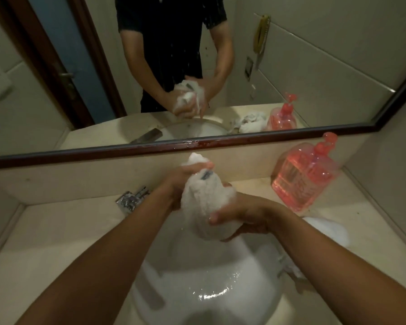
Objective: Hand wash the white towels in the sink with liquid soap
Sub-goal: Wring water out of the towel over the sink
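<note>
A bunched, soapy white towel (202, 198) is held above the white sink (204, 289). My left hand (185, 179) grips its upper part, fingers curled over the top. My right hand (239, 216) grips its lower right side, thumb pressed across the cloth. A pink liquid soap bottle (302, 177) with a pump stands on the counter to the right. More white towel (326, 231) lies on the counter by the sink's right rim, partly behind my right forearm.
A chrome tap (131, 200) sits at the sink's back left. The beige counter (56, 242) surrounds the basin. A framed mirror (197, 66) on the back wall reflects the person, the towel and a door.
</note>
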